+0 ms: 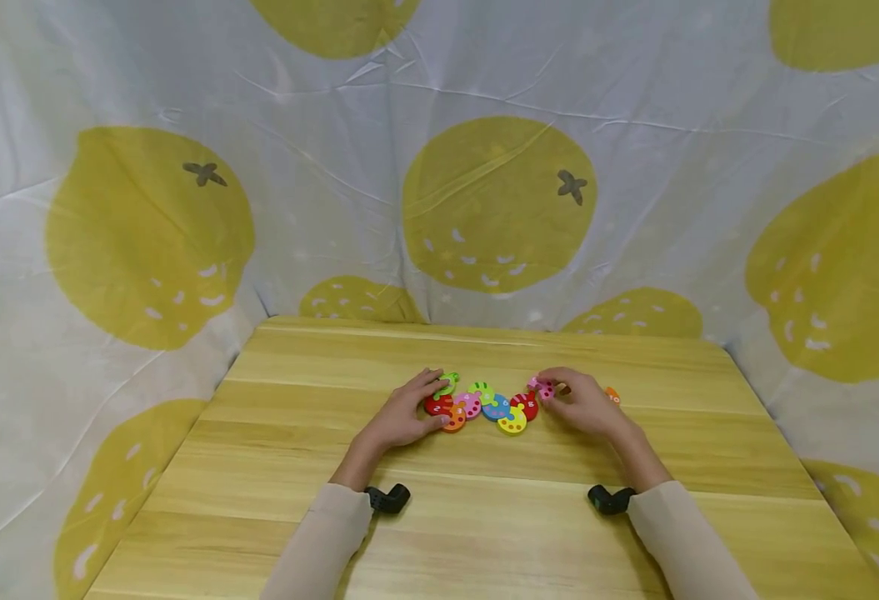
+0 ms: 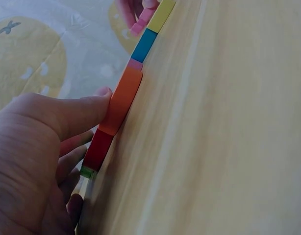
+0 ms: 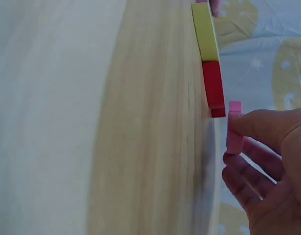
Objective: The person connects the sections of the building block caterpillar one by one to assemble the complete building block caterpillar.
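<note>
Numbered wooden puzzle pieces lie joined in a wavy chain on the table. My left hand (image 1: 403,410) rests at the chain's left end. Its straight thumb touches the orange piece (image 2: 122,100); the other fingers reach around by the red piece (image 2: 97,149) and the green piece (image 1: 449,383). My right hand (image 1: 585,404) pinches a pink spotted piece (image 3: 235,129) between thumb and fingers. That piece is held raised, just beyond the red piece (image 1: 526,406) at the chain's right end. Between the ends lie a yellow piece (image 1: 512,421), a blue piece (image 1: 495,407) and others.
An orange piece (image 1: 612,395) lies apart, behind my right hand and partly hidden. The pieces lie toward the back of the wooden table (image 1: 484,533). A white cloth with yellow fruit prints (image 1: 499,204) hangs behind it and along the sides.
</note>
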The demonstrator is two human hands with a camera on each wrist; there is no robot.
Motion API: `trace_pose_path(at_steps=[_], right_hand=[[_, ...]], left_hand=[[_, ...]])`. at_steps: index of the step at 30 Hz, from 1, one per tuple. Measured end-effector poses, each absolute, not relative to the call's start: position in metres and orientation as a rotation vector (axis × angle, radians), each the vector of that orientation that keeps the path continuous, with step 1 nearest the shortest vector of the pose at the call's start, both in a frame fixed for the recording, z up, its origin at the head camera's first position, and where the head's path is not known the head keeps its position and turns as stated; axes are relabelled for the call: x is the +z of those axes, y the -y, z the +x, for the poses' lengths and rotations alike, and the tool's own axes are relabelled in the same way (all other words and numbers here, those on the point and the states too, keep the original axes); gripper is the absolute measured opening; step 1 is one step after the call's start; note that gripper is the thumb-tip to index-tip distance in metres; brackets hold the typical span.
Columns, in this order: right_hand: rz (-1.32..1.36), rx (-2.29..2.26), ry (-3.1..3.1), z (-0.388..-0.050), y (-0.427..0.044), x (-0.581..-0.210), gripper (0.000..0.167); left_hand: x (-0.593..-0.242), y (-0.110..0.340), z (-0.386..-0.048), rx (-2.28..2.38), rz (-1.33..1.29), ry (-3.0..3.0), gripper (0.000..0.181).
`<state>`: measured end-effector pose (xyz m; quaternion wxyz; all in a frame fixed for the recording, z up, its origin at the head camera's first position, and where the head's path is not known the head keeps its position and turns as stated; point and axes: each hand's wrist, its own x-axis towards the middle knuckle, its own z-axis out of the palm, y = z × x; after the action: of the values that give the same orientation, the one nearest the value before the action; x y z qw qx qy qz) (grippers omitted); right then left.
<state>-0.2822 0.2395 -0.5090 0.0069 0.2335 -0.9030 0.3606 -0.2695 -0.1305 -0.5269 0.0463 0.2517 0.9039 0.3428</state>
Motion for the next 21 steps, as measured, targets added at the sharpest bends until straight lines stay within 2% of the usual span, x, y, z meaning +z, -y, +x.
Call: trace_pose_path(at_steps=[21], right_hand=[[0.786,1.093,2.922,-0.2797,-0.2339,-0.5092,0.038]], left_hand=[[-0.5272,0.1304,-0.2695,1.02,0.761,-2.796,0.071]])
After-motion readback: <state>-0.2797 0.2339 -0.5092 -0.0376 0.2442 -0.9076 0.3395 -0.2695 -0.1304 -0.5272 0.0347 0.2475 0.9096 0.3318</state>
